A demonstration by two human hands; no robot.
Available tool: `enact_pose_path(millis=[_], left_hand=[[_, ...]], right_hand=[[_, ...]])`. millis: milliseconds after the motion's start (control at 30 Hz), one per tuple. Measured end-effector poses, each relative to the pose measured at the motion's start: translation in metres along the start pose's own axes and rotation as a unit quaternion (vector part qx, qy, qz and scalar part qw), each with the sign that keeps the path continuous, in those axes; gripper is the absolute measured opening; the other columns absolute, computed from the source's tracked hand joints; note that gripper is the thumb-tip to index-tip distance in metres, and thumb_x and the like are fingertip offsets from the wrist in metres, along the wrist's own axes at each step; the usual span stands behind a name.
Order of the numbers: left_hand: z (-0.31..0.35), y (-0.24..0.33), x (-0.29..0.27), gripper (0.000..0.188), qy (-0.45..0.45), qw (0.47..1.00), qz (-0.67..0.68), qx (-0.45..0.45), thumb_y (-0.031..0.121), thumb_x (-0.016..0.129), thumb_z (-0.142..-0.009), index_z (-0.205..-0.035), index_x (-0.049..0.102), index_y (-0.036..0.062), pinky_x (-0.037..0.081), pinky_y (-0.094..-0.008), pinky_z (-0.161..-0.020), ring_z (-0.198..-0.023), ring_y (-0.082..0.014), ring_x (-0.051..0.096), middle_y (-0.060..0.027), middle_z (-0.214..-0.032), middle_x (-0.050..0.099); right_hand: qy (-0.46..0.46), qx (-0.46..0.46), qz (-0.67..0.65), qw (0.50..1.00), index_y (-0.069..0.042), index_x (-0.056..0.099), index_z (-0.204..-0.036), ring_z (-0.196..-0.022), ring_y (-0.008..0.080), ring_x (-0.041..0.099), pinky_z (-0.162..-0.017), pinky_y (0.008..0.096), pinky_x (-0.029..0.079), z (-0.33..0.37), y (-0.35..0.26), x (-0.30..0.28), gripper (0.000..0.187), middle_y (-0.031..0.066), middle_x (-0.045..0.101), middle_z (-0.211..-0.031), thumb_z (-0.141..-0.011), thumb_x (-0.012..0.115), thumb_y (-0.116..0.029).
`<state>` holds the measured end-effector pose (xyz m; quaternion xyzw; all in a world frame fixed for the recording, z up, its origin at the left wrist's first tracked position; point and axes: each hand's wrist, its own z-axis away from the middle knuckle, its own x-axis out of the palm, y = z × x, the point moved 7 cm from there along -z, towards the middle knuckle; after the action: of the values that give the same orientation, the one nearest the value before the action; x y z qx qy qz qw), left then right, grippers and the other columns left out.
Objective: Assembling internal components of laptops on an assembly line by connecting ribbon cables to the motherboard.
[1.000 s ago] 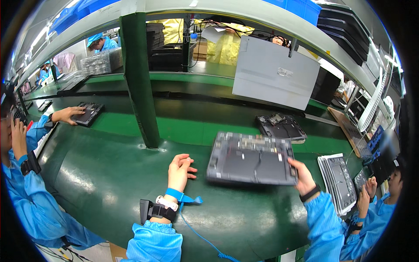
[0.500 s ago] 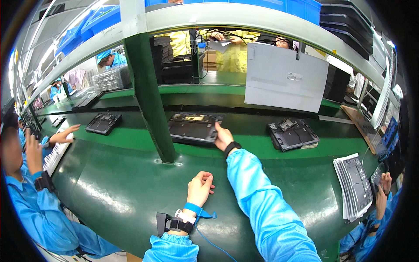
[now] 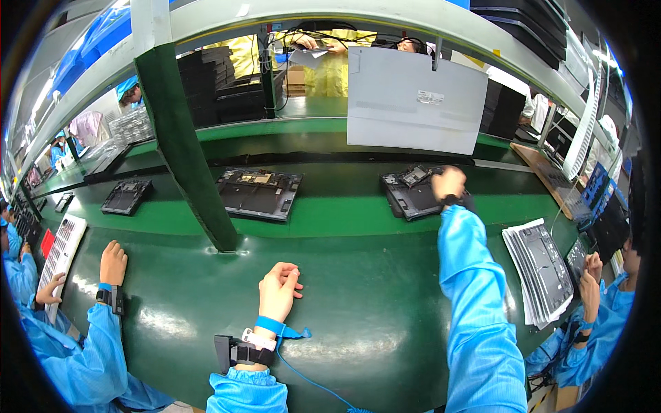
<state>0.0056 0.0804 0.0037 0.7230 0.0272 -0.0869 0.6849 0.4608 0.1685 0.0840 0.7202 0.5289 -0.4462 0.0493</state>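
Note:
My left hand (image 3: pixel 279 292) rests on the green table top (image 3: pixel 358 310), fingers loosely apart and holding nothing. A blue strap and a black band sit on its wrist. My right arm, in a blue sleeve, stretches forward to the conveyor belt. There my right hand (image 3: pixel 447 184) curls over the far right corner of an open dark laptop chassis (image 3: pixel 411 199); the hand is blurred. A second open laptop chassis (image 3: pixel 258 194) lies on the belt to the left, untouched.
A green post (image 3: pixel 182 144) stands between the table and the belt. A grey panel (image 3: pixel 413 100) hangs above the belt. Stacked dark sheets (image 3: pixel 540 268) lie at the right by a co-worker's hand (image 3: pixel 591 270). Another co-worker's hand (image 3: pixel 113 261) and a white tray (image 3: pixel 62 251) are at the left.
My right hand carried a laptop chassis from the table front to the belt, set it down left of centre, then swung right onto the other chassis. My left hand stayed put.

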Motion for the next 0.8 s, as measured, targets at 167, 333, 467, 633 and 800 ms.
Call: enact_pose_path(millis=[167,333,467,633,800], left_hand=[[0.000,0.001,0.000,0.018,0.004,1.000,-0.018,-0.004,0.008,0.055,-0.087,-0.099,0.058,-0.0047,0.052,-0.0247,-0.051,-0.065,-0.0132,0.061,-0.0099,-0.085,0.063],[0.001,-0.002,-0.002,0.017,0.005,1.000,-0.020,-0.004,0.007,0.055,-0.087,-0.099,0.058,-0.0045,0.052,-0.0246,-0.051,-0.066,-0.0133,0.061,-0.0101,-0.086,0.063],[0.001,0.000,-0.001,0.017,0.000,1.000,-0.011,0.004,0.007,0.054,-0.087,-0.100,0.058,-0.0040,0.052,-0.0247,-0.051,-0.066,-0.0136,0.061,-0.0106,-0.088,0.063],[-0.002,-0.002,0.002,0.018,-0.006,1.000,-0.020,-0.002,0.008,0.054,-0.088,-0.101,0.057,-0.0039,0.052,-0.0248,-0.052,-0.067,-0.0139,0.061,-0.0109,-0.088,0.062],[0.000,0.000,0.002,0.019,-0.015,1.000,-0.007,-0.003,0.010,0.052,-0.089,-0.102,0.057,-0.0038,0.052,-0.0248,-0.053,-0.068,-0.0142,0.061,-0.0107,-0.091,0.062]], right_hand=[[-0.165,0.181,-0.008,0.970,0.005,0.065,-0.096,-0.104,0.0352,0.058,-0.089,0.0389,0.046,-0.013,0.141,0.029,0.045,0.0257,0.061,-0.104,-0.076,0.062,-0.036],[-0.241,0.271,-0.137,0.922,0.006,0.065,-0.091,-0.064,0.0272,0.063,-0.058,0.0364,0.049,-0.004,0.142,0.049,0.040,0.0172,0.065,-0.083,-0.073,0.073,-0.029],[-0.311,0.354,-0.199,0.859,-0.001,0.064,-0.083,-0.062,0.0194,0.052,-0.054,0.0302,0.044,0.008,0.129,0.065,0.024,0.0057,0.058,-0.073,-0.067,0.078,-0.011],[-0.383,0.429,-0.301,0.761,-0.009,0.059,-0.083,-0.072,0.0176,0.054,-0.067,0.0290,0.041,0.024,0.111,0.073,0.021,0.0030,0.058,-0.078,-0.071,0.075,-0.011],[-0.398,0.384,-0.584,0.594,-0.002,0.051,-0.110,-0.103,0.0277,0.053,-0.092,0.0403,0.043,0.059,0.050,0.050,0.030,0.0133,0.056,-0.105,-0.086,0.059,-0.018]])
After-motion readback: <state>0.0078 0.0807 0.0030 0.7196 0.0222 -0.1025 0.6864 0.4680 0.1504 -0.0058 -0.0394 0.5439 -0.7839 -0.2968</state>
